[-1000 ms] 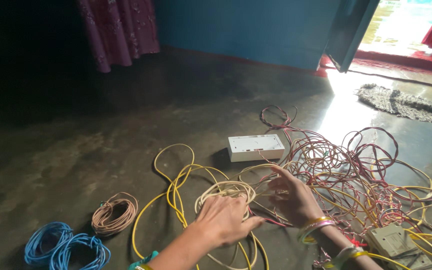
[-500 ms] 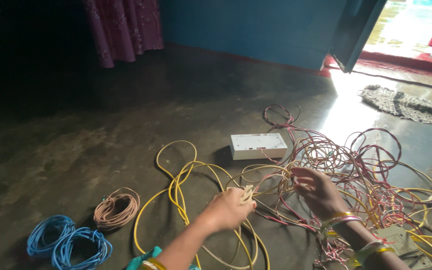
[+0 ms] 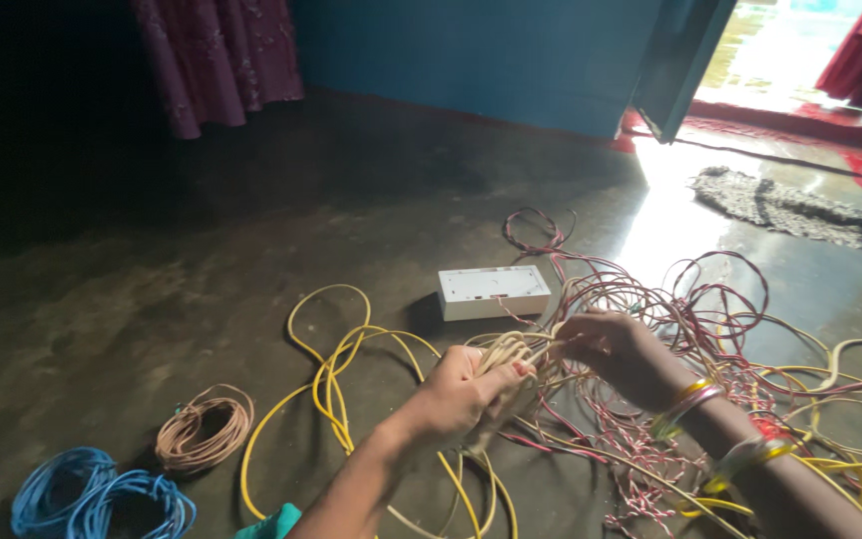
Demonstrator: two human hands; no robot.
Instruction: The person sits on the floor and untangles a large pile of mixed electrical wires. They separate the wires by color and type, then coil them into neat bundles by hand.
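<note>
left hand (image 3: 461, 394) is gripping cream wire bundle (image 3: 511, 351), fingers curled tight around it | right hand (image 3: 616, 349) is pinching the same bundle's strands just beyond the left fingertips | white box (image 3: 493, 291) is lying past both hands

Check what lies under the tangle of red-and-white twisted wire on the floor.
Loose yellow wire runs beneath the tangle, with bare floor showing through the loops. Anything under the densest strands is hidden.

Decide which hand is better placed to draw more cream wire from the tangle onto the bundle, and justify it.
Probably the right hand. It pinches the cream wire just beside the red-and-yellow tangle, so it could feed wire across. The left hand is closed around the cream wire bundle, its grip occupied.
</note>
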